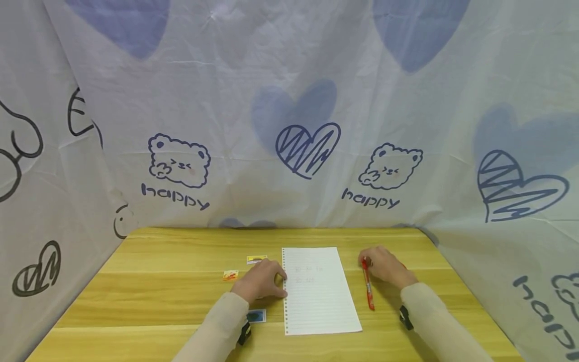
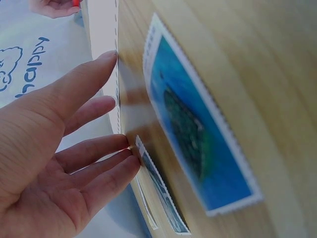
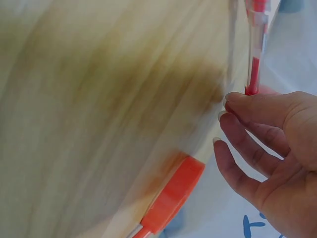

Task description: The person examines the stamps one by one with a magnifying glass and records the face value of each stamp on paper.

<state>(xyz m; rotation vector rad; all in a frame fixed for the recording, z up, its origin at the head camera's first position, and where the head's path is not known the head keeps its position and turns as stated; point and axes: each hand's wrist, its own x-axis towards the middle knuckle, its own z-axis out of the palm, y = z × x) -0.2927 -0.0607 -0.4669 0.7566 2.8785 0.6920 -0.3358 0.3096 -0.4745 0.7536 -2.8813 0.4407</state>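
Observation:
A sheet of lined paper [image 1: 316,306] with a punched left edge lies on the table, bearing faint red handwriting near its top. My left hand [image 1: 261,280] rests at that left edge, fingers extended and fingertips touching it. Beside this hand lie a blue stamp [image 2: 190,124] with a dark green shape and another stamp [image 2: 161,191]. Right of the paper, my right hand [image 1: 384,264] pinches one end of a red pen [image 1: 368,289] between thumb and index finger. The pen's clear barrel [image 3: 256,44] shows red inside; the pinched end is partly hidden.
Two yellow stamps, one nearer the back [image 1: 257,259] and one farther left [image 1: 230,275], lie on the wooden table [image 1: 149,281]. An orange-red cap-like piece [image 3: 176,193] lies near my right hand. A printed white curtain [image 1: 244,201] hangs behind the table.

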